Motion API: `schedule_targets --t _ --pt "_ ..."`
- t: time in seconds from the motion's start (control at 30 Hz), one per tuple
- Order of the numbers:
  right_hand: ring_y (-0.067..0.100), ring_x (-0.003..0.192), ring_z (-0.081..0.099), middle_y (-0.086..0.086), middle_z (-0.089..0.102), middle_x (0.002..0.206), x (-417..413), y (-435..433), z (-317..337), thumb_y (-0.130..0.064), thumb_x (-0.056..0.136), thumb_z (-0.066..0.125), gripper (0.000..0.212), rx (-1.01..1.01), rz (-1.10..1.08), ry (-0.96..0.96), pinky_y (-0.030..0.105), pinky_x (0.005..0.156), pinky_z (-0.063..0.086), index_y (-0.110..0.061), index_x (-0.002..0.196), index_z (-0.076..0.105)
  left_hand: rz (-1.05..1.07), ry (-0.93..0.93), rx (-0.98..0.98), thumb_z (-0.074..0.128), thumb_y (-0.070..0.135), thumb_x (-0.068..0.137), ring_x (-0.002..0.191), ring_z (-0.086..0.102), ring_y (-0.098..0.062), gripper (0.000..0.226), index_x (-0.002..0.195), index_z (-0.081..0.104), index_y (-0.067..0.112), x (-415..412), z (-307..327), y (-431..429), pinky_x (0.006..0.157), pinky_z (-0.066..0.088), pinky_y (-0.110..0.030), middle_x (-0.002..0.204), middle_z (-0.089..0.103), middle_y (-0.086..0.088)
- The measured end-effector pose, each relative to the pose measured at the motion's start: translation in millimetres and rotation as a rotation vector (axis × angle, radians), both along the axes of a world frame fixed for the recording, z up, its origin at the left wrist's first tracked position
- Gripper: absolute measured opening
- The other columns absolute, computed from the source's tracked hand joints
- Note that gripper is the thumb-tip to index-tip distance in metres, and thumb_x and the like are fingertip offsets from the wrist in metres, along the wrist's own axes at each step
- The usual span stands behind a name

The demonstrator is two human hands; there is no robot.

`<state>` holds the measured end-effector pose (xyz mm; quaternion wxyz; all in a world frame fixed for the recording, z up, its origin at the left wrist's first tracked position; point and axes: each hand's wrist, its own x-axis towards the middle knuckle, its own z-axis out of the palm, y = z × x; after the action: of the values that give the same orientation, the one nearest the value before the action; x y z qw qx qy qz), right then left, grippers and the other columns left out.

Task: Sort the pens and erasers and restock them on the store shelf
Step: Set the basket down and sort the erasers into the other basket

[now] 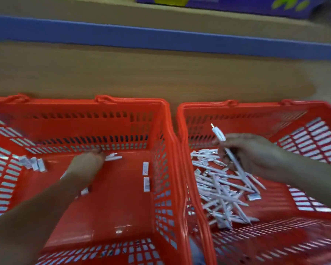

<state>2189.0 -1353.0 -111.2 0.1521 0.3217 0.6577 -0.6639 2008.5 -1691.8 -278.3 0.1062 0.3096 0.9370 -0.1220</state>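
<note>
Two red plastic baskets stand side by side before a wooden shelf. The left basket (161,115) holds a few small white erasers (146,175), some at its left wall (33,163) and a white pen (113,157) near the far wall. My left hand (88,165) reaches down to that far wall, fingertips at the pen; the blur hides whether it grips. The right basket (256,105) holds a heap of white pens (222,196) with some erasers mixed in. My right hand (252,153) holds one white pen (221,136) upright above the heap.
A wooden shelf board (161,73) runs behind the baskets, with a blue edge strip (161,38) above it. A purple box (237,2) sits on the upper shelf. The picture is motion-blurred.
</note>
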Motion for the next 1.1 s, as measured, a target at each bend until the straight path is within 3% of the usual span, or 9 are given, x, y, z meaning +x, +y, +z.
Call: schedule_targets --t 0.07,0.23,0.4,0.5,0.6,0.7,0.83,0.93,1.1 --pt "0.017 0.05 0.051 0.012 0.054 0.066 12.0 6.7 -15.0 0.003 0.09 0.047 0.02 0.047 -0.067 -0.064 0.024 0.047 0.041 0.003 0.105 0.06 0.029 -0.068 0.031 0.053 0.018 0.088 0.109 0.058 -0.03 0.034 0.121 0.056 0.016 4.2 13.8 4.4 0.085 0.05 -0.039 0.117 0.058 -0.01" --pt "0.015 0.048 0.052 0.013 0.059 0.069 21.9 22.7 -48.0 0.01 0.089 0.048 0.024 0.201 0.008 -0.138 0.019 0.042 0.042 -0.005 0.103 0.06 0.228 -0.029 0.489 0.057 0.022 0.09 0.069 0.063 -0.041 0.014 0.094 0.05 0.01 36.9 96.7 21.6 0.055 0.04 -0.038 0.073 0.065 -0.021" --pt "0.022 0.056 0.055 0.025 0.064 0.079 33.2 49.9 -72.2 0.006 0.088 0.053 0.032 0.524 0.284 -0.087 0.028 0.052 0.042 -0.016 0.11 0.054 0.338 -0.488 0.999 0.048 0.022 0.096 0.033 0.041 -0.007 0.018 0.085 0.055 0.009 77.2 216.5 88.8 0.033 0.031 -0.018 0.044 0.053 0.003" --pt "0.017 0.054 0.055 0.016 0.067 0.076 41.0 68.6 -79.0 -0.002 0.086 0.063 0.029 0.644 0.38 -0.035 0.028 0.057 0.044 -0.018 0.111 0.06 0.186 -0.761 0.856 0.046 0.029 0.098 0.03 0.039 -0.01 0.028 0.095 0.056 0.003 106.7 240.6 159.2 0.031 0.031 -0.017 0.053 0.054 -0.006" --pt "0.019 0.074 0.061 0.002 0.065 0.081 53.4 92.7 -84.1 -0.006 0.081 0.067 0.029 0.819 0.41 0.04 0.025 0.068 0.043 -0.017 0.109 0.067 0.045 -0.887 0.552 0.045 0.025 0.098 0.046 0.051 -0.023 0.027 0.095 0.055 0.0 136.0 217.0 233.2 0.041 0.037 -0.023 0.068 0.057 -0.017" --pt "0.024 0.097 0.066 0.005 0.072 0.103 68.5 114.6 -91.9 -0.005 0.078 0.064 0.039 0.922 0.405 0.075 0.023 0.079 0.043 -0.017 0.115 0.066 0.02 -0.773 0.318 0.048 0.021 0.095 0.063 0.051 -0.026 0.028 0.098 0.061 -0.003 161.7 172.6 288.9 0.047 0.033 -0.027 0.079 0.056 -0.017" --pt "0.029 0.111 0.061 0.011 0.066 0.12 70.6 136.1 -92.6 -0.003 0.079 0.06 0.045 0.985 0.32 0.082 0.032 0.091 0.045 -0.015 0.123 0.061 0.258 -0.821 0.461 0.046 0.021 0.094 0.068 0.051 -0.027 0.018 0.098 0.056 0.007 182.6 119.5 326.9 0.051 0.033 -0.026 0.08 0.056 -0.012" --pt "0.029 0.107 0.062 0.011 0.068 0.114 68.5 148.4 -93.6 -0.001 0.077 0.057 0.043 0.945 0.3 0.086 0.031 0.089 0.046 -0.013 0.118 0.064 0.327 -0.708 0.491 0.049 0.018 0.092 0.097 0.06 -0.032 0.038 0.128 0.047 0.008 188.2 91.2 323.7 0.07 0.043 -0.031 0.115 0.06 -0.014" --pt "0.023 0.129 0.046 0.006 0.049 0.142 64.9 126.6 -111.5 -0.016 0.087 0.058 0.053 0.868 0.774 0.103 0.029 0.105 0.036 -0.017 0.138 0.046 0.308 -0.468 0.175 0.056 0.006 0.083 0.117 0.049 -0.031 0.046 0.128 0.047 0.006 199.7 49.6 269.8 0.094 0.043 -0.037 0.129 0.047 -0.015"
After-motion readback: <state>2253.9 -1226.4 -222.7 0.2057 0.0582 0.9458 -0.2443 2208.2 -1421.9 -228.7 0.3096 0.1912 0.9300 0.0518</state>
